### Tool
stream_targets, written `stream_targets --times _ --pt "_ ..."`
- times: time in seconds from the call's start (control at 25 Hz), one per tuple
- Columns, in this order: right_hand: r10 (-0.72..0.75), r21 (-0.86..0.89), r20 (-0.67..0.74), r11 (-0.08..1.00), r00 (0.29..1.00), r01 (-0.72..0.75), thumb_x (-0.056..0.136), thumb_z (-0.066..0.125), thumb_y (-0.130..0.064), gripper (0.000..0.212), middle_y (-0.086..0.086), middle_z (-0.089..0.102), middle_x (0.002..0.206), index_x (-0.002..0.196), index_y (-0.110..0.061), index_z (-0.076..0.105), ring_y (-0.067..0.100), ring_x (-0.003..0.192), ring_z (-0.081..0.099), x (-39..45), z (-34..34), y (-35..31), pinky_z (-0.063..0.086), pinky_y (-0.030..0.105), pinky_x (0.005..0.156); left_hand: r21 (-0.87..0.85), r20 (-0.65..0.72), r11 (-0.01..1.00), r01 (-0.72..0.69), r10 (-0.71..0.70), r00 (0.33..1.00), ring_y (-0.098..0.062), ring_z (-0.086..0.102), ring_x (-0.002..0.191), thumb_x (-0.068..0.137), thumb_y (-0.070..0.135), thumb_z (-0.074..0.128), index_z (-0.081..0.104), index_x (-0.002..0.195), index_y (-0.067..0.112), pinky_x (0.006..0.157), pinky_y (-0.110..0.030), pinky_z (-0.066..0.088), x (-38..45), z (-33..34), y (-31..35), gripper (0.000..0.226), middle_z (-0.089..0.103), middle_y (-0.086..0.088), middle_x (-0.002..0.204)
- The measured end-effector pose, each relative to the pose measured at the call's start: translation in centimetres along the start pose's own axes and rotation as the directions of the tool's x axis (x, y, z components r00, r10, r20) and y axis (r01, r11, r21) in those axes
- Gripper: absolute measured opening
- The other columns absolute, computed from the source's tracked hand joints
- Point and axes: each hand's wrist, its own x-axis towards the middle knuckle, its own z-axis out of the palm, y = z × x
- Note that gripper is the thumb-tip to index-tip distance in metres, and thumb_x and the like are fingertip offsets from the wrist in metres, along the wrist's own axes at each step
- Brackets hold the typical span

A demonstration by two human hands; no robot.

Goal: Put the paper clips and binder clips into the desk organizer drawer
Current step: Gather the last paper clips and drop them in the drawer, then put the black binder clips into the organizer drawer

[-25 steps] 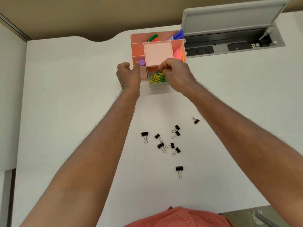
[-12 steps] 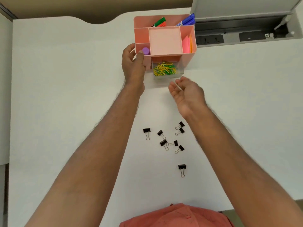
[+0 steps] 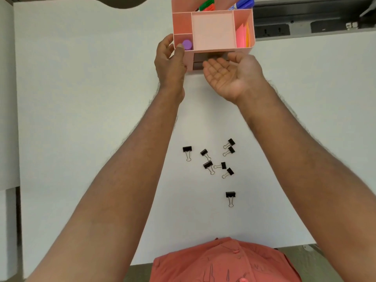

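The pink desk organizer [image 3: 213, 31] stands at the far middle of the white desk [image 3: 81, 98]. My left hand [image 3: 169, 64] grips its front left corner, thumb on the rim by a purple cap [image 3: 187, 44]. My right hand [image 3: 232, 75] is palm up and empty, fingers against the organizer's front where the drawer [image 3: 198, 61] sits pushed in. No paper clips are visible now. Several black binder clips [image 3: 209, 165] lie scattered on the desk between my forearms, one [image 3: 230, 197] apart and nearer to me.
Markers [image 3: 206, 4] stand in the organizer's back slot and sticky notes [image 3: 243, 35] in its right slot. A recessed socket tray [image 3: 305, 27] runs along the far right. The desk's near edge is at my orange shirt [image 3: 223, 261].
The drawer with coloured paper clips, open before, is now pushed in. My right hand dropped clips, drew back, then moved forward to the drawer front. The left hand stayed on the organizer.
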Motion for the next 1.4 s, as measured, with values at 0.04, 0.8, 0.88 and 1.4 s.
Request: stream_targets --times 0.04,0.8,0.88,1.4 --pt "0.001 -0.006 -0.002 1.000 1.000 -0.001 0.105 0.044 -0.015 0.045 0.023 0.055 0.145 0.147 0.002 0.043 0.037 0.135 0.054 0.2 0.0 -0.1 0.042 0.048 0.116 0.003 0.002 1.000 -0.003 0.003 1.000 -0.009 0.064 0.105 0.101 0.021 0.061 0.056 0.129 0.026 0.074 -0.028 0.060 0.0 0.0 0.0 0.029 0.066 0.000 0.128" --pt "-0.693 -0.897 0.064 0.276 0.718 0.346 0.090 0.048 -0.005 0.032 -0.008 0.070 0.109 0.108 -0.023 0.067 0.021 0.102 0.068 -3.2 -15.4 1.8 0.055 0.046 0.096 0.477 0.111 0.856 -0.198 0.165 0.980 -0.015 0.048 0.131 0.101 0.027 0.059 0.051 0.144 0.023 0.106 -0.030 0.049 -7.4 -6.5 -7.9 0.045 0.053 0.006 0.143" --pt "-0.615 -0.896 0.148 0.248 0.774 0.369 0.094 0.051 -0.009 0.029 -0.009 0.069 0.111 0.113 -0.024 0.067 0.006 0.097 0.066 -2.6 -14.5 3.1 0.056 0.031 0.089 0.472 0.093 0.863 -0.182 0.156 0.983 -0.014 0.052 0.126 0.100 0.032 0.060 0.051 0.143 0.024 0.104 -0.030 0.049 -6.7 -6.1 -7.3 0.045 0.055 0.008 0.141" --pt "-0.369 -0.808 0.472 -0.544 0.801 0.227 0.096 0.056 -0.025 0.067 0.008 0.044 0.147 0.157 -0.023 0.027 0.031 0.130 0.047 3.7 -5.1 2.9 0.048 0.042 0.086 0.188 0.045 0.980 0.065 -0.074 0.996 -0.017 0.054 0.122 0.096 0.045 0.066 0.051 0.131 0.029 0.107 -0.046 0.051 0.3 -0.5 -0.2 0.041 0.058 0.003 0.137"
